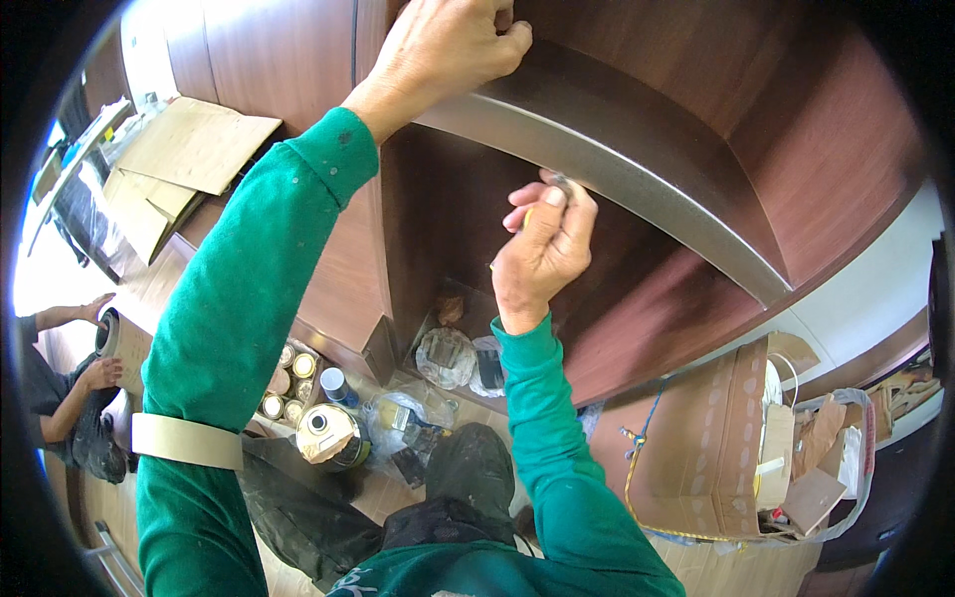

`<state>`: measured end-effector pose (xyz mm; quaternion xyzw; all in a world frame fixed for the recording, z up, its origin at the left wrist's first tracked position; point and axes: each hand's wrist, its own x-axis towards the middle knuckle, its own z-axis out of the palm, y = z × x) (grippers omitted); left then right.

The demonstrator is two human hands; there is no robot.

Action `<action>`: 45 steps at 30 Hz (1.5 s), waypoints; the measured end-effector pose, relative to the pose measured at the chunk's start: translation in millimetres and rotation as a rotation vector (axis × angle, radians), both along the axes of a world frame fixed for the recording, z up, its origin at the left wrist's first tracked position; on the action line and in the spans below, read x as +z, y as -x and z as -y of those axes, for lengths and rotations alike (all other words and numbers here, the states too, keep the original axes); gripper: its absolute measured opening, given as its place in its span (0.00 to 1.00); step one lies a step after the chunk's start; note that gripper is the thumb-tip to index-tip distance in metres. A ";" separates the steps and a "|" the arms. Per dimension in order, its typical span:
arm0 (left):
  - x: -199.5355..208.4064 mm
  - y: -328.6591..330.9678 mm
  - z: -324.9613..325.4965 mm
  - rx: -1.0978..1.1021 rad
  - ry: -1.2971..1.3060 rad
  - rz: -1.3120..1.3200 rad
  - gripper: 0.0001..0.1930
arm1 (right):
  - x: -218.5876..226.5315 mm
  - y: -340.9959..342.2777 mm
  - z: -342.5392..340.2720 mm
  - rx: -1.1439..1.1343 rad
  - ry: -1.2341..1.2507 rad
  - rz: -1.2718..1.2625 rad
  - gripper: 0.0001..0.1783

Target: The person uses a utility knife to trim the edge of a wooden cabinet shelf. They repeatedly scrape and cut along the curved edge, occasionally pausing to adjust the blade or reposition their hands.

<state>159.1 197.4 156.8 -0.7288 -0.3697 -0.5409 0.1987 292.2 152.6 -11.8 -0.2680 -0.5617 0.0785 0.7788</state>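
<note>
In front of me is a dark brown wooden cabinet (338, 269) with a curved shelf, whose front edge is a shiny grey strip (617, 162). My left hand (448, 50) is raised at the top of the view beside the cabinet, above the strip's left end. Its fingers are curled, and what they hold, if anything, is hidden. Just below the strip, my right hand (545, 249) pinches a small greyish thing between thumb and fingers; a bit of yellow shows by the palm. Its kind is unclear. A cream roll of tape (187, 441) circles my left sleeve.
Below stand several open cans (288, 378), a larger can (333, 436) and plastic bags (403, 418). A big cardboard box (686, 448) and a clear bag of scraps (826, 458) lie at right. Flat boards (194, 149) lean at left, where another person's hands (99, 373) hold a roll.
</note>
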 end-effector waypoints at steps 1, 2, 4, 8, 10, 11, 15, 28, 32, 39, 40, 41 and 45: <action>-0.2 -0.4 0.1 -0.013 -0.004 0.004 0.13 | 0.0 1.3 0.2 -0.003 -0.003 -0.024 0.12; -0.2 -0.2 -0.3 -0.025 -0.009 0.006 0.13 | -0.1 2.4 -0.3 -0.011 -0.004 -0.055 0.12; -0.4 -0.3 -0.1 -0.006 -0.003 0.006 0.13 | -0.2 5.0 -1.2 -0.001 -0.006 -0.014 0.12; 0.1 -0.7 0.6 0.014 0.038 0.002 0.13 | -0.6 6.0 -3.3 -0.014 -0.013 -0.015 0.12; 0.1 -1.2 1.2 0.008 0.033 0.006 0.13 | -0.9 5.9 -3.8 -0.015 -0.025 -0.073 0.11; 0.1 -1.3 1.4 0.004 0.031 0.008 0.13 | -1.0 6.5 -4.3 -0.006 -0.026 -0.045 0.11; -0.5 -1.2 1.5 0.004 0.030 0.004 0.14 | -1.8 8.9 -5.4 -0.004 -0.020 0.000 0.11; -0.9 -1.3 0.6 -0.007 0.026 0.014 0.14 | -3.0 9.3 -9.6 -0.047 -0.044 0.023 0.11; -0.6 -0.9 0.1 0.011 0.021 0.005 0.14 | -2.8 10.2 -6.6 -0.005 -0.012 0.049 0.11; -1.1 -0.7 0.4 -0.003 0.016 0.008 0.14 | 1.4 17.2 -7.8 -0.006 -0.017 0.126 0.11; -1.5 -1.0 0.3 -0.009 0.017 0.014 0.14 | 0.7 16.9 -7.0 -0.012 -0.031 0.079 0.11; -1.3 -0.9 0.1 -0.015 0.018 0.021 0.14 | 0.1 16.7 -6.7 -0.004 -0.006 0.056 0.11; -2.0 0.5 0.0 -0.013 -0.012 -0.001 0.14 | -2.0 16.3 -7.4 0.000 -0.022 -0.010 0.11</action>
